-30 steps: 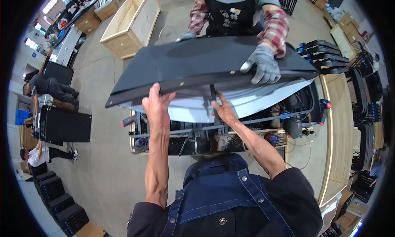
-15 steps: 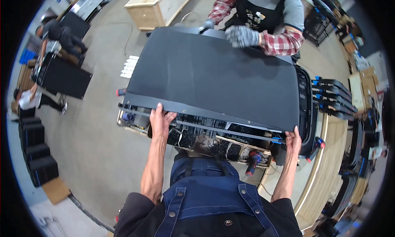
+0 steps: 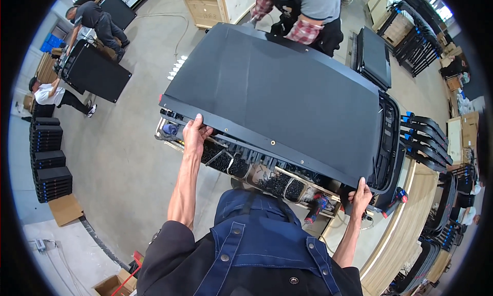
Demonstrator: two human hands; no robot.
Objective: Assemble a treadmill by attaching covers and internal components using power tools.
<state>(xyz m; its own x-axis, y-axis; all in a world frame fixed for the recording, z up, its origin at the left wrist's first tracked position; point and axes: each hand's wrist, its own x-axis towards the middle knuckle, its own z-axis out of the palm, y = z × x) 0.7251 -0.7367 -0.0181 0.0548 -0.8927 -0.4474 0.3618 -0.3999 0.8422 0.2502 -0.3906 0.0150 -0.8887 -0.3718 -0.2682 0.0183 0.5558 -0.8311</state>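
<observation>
A large dark grey sheet panel [image 3: 272,90] with small grommet-like holes along its near edge lies over a black frame [image 3: 389,142]. My left hand [image 3: 196,134] is closed on the near edge toward its left end, thumb on top and fingers curled beneath. At the near right corner, my right hand [image 3: 360,196] grips the same edge, thumb upward; its other fingers are partly hidden. Across the panel, a co-worker [image 3: 316,11] in red checked sleeves leans at the far edge, one arm reaching to its far left part.
Below the near edge sits a wooden tray with compartments of small black parts [image 3: 280,185]. A red-and-blue power drill [image 3: 317,206] lies beside it, another drill [image 3: 398,197] farther right. Black curved parts [image 3: 423,139] stick out at right. A wooden crate [image 3: 218,8] stands behind.
The panel has turned slightly, its near right corner now closer to me. Both my hands keep their grip. The co-worker has bent lower, and the gloved hand is no longer visible above the panel.
</observation>
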